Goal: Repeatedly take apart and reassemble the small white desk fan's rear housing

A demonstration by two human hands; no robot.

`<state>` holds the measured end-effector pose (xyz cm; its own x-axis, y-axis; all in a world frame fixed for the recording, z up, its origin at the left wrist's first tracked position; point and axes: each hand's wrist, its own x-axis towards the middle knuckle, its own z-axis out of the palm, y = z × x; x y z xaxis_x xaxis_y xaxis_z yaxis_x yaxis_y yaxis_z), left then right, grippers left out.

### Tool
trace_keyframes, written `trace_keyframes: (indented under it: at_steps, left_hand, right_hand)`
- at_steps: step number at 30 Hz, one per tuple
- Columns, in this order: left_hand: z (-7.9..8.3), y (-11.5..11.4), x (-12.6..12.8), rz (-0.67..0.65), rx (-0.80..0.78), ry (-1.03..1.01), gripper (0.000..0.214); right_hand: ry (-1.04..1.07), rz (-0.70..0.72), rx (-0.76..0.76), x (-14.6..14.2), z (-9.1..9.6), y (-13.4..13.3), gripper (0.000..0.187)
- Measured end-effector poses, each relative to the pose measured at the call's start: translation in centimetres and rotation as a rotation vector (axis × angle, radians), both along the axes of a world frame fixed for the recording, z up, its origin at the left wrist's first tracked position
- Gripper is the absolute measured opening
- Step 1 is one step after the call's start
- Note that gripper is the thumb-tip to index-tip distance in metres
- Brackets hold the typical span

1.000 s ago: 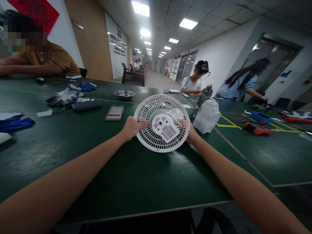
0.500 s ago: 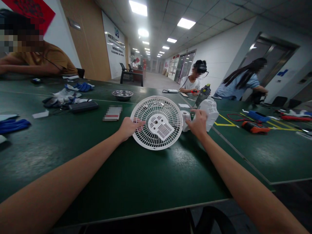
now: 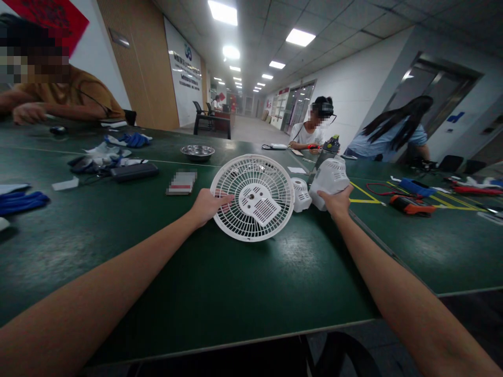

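Observation:
My left hand grips the left rim of a round white fan grille, thumb across the ribs on the near side. The grille is tilted up toward me, with a vented plate at its centre. To its right is a small white vented motor cover, close to the rim. Farther right, my right hand is closed around the lower part of a larger white plastic housing. That housing leans to one side, and the far fingers are hidden behind it.
A metal bowl and a flat box lie beyond my left hand. Gloves and a black case are at left. Behind the housing stands a bottle. An orange multimeter lies at right. Co-workers sit around the table.
My right hand has moved right from beside the small motor cover and taken hold of the larger housing, which now tilts. My left hand and the grille have stayed put.

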<state>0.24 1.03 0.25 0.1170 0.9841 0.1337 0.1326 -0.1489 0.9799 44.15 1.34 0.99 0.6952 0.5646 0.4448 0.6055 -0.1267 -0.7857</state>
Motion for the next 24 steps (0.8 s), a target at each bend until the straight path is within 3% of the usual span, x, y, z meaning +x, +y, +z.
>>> trace_keyframes:
  at_steps: [4,9,14,18,24]
  left_hand:
    - [0.1,0.0,0.1,0.003,-0.021,-0.030,0.023]
    - [0.3,-0.2,0.1,-0.022,-0.027,-0.079,0.020]
    - [0.8,-0.7,0.3,-0.014,-0.043,-0.081,0.016]
    - [1.0,-0.8,0.3,-0.024,-0.062,-0.082,0.015]
    - [0.8,-0.7,0.1,-0.018,-0.054,-0.058,0.017]
  right_hand:
    - [0.005,-0.035,0.062,0.0,0.0,0.2,0.093]
    - [0.143,-0.081,0.276,-0.7,1.0,0.6,0.082]
    - [-0.023,0.003,0.410,-3.1,3.2,-0.3,0.081]
    - [-0.136,0.091,0.310,-6.3,3.8,-1.4,0.086]
    - [-0.206,0.243,0.089,-8.4,2.2,-1.0,0.089]
